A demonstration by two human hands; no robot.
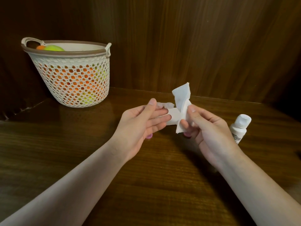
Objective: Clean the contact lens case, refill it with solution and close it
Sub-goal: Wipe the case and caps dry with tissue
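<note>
My right hand [210,128] pinches a crumpled white tissue [182,101] between thumb and fingers, held above the table. My left hand [143,123] is open, thumb raised, with its fingertips at the tissue's lower left flap. A translucent lens case [166,105] lies on the table just behind my left fingers, partly hidden by them. Two pink caps rest on the table: one [149,136] peeks out under my left hand, the other [187,134] under my right. The white solution bottle [239,127] stands to the right of my right hand, its cap on.
A white perforated basket [71,75] with orange and yellow-green balls stands at the back left of the dark wooden table [154,176]. Wooden panel walls close in the back and the left side.
</note>
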